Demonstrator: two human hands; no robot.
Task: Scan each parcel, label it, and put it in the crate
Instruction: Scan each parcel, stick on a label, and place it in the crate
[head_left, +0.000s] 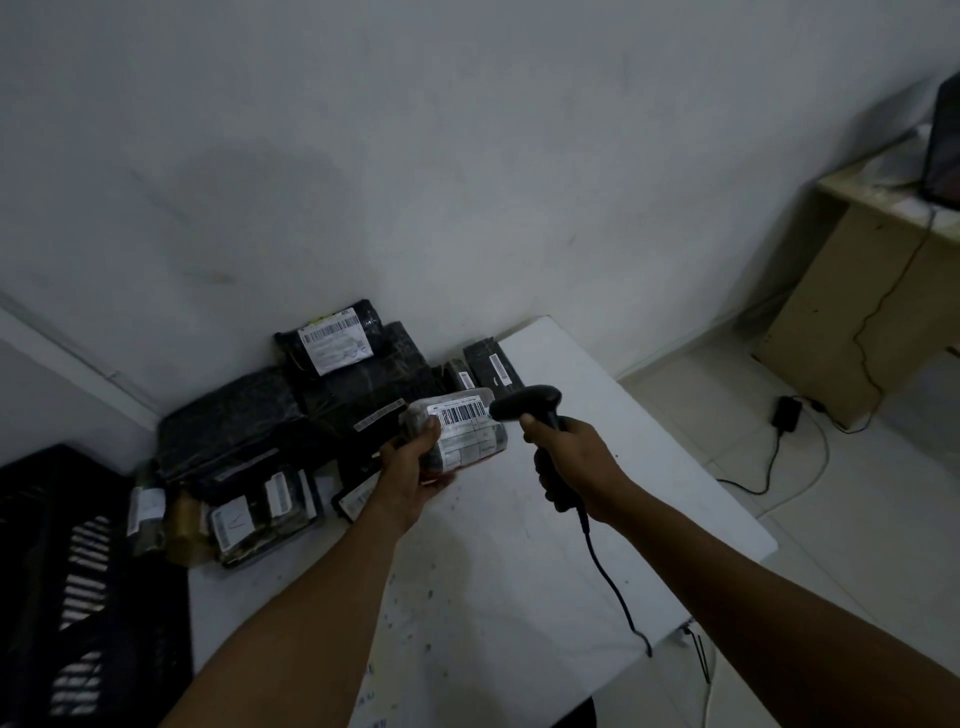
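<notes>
Clenched in the left hand (410, 470), the parcel (460, 434) is offered to the scanner (530, 405), grasped by the right hand (569, 462); a crinkled barcode (460, 414) may misread.

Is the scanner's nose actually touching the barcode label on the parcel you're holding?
Cannot tell. In the head view the scanner nose meets the parcel label's right edge with no visible gap, but one angle can't separate contact from overlap.

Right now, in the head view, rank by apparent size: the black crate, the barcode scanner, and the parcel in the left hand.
1. Black crate, largest though cut off by the frame edge.
2. and 3. Parcel in the left hand and barcode scanner in the right hand: similar, both partly covered, so unranked.
</notes>
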